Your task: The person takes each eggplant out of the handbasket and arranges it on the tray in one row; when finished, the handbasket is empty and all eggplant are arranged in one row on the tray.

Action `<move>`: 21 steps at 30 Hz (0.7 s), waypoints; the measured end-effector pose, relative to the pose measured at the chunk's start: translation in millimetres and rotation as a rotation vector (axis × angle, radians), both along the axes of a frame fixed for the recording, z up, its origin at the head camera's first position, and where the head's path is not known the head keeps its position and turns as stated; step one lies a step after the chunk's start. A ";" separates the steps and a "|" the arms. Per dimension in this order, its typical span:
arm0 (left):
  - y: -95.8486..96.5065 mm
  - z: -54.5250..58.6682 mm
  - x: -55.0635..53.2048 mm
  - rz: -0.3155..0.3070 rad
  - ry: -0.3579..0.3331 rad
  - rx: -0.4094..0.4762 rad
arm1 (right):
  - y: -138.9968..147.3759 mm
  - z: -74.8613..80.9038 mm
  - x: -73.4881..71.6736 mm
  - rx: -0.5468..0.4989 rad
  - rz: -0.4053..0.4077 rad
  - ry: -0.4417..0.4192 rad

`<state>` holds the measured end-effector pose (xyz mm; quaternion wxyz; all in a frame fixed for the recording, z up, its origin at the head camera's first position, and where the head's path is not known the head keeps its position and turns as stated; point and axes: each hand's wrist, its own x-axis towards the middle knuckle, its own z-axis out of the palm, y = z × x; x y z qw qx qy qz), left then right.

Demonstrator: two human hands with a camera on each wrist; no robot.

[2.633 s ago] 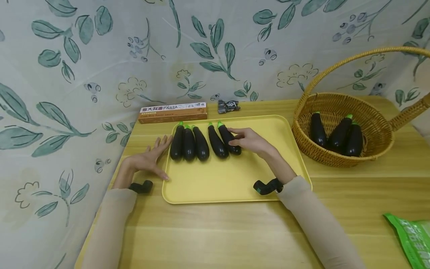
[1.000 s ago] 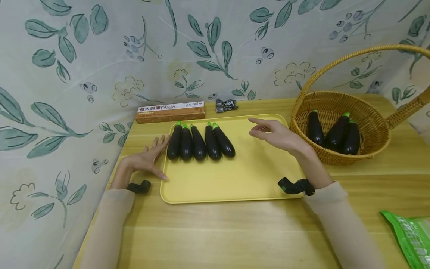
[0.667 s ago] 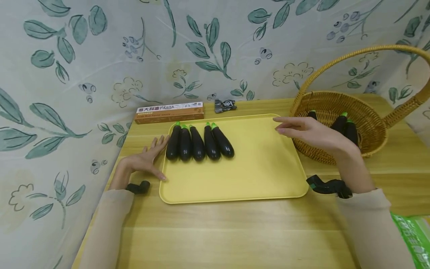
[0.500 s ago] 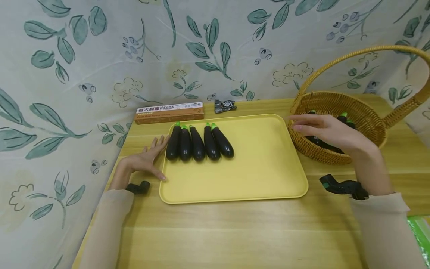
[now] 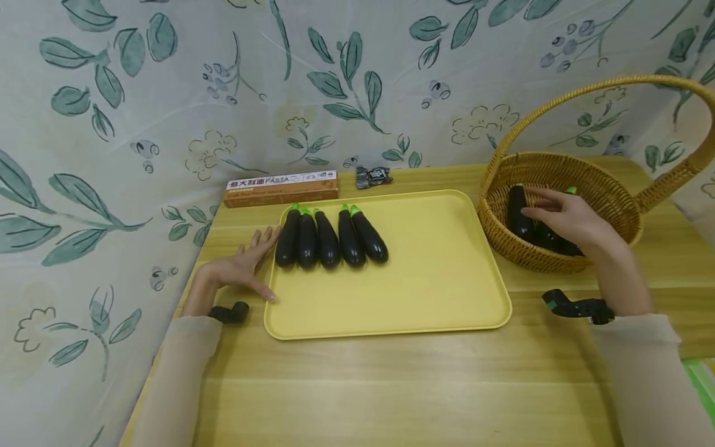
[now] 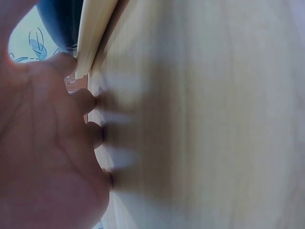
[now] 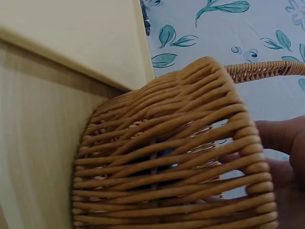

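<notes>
My left hand [image 5: 240, 267] lies at the left end of the yellow tray [image 5: 424, 298], fingers spread and thumb at its rim. In the left wrist view its fingertips touch the wooden table [image 6: 214, 119]. Several dark eggplants [image 5: 318, 242] with green stems stand in a row at the tray's upper left. My right hand [image 5: 575, 217] reaches into the wicker basket [image 5: 558, 264], thumb and fingertips right at the leftmost eggplant [image 5: 517, 214] inside. Other eggplants there are partly hidden under the hand. In the right wrist view the basket's wall [image 7: 171, 157] covers most of the fingers.
A pasta box [image 5: 282, 188] and a small black packet [image 5: 373, 177] lie behind the tray. The basket's tall handle [image 5: 592, 90] arches above the right hand. A green bag [image 5: 698, 385] shows at the right edge, partly behind the sleeve. Floral cloth hangs at the back.
The right hand has let go of the fifth eggplant on the tray and moved right into the basket. That eggplant now sits closer to the row. The left hand stays in place.
</notes>
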<state>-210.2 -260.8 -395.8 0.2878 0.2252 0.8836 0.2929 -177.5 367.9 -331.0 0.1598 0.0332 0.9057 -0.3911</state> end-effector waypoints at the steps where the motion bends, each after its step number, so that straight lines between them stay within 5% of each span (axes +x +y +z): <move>1: 0.0 0.1 0.0 -0.003 0.003 -0.002 | 1.0 -2.1 -1.0 0.001 -0.013 -0.011; 6: -0.1 0.3 0.0 -0.008 0.012 -0.007 | 0.9 -5.1 -3.6 0.052 -0.044 -0.006; 21: -1.3 -1.9 0.1 -0.002 -0.005 0.009 | -9.4 -14.2 -18.5 0.131 0.040 -0.057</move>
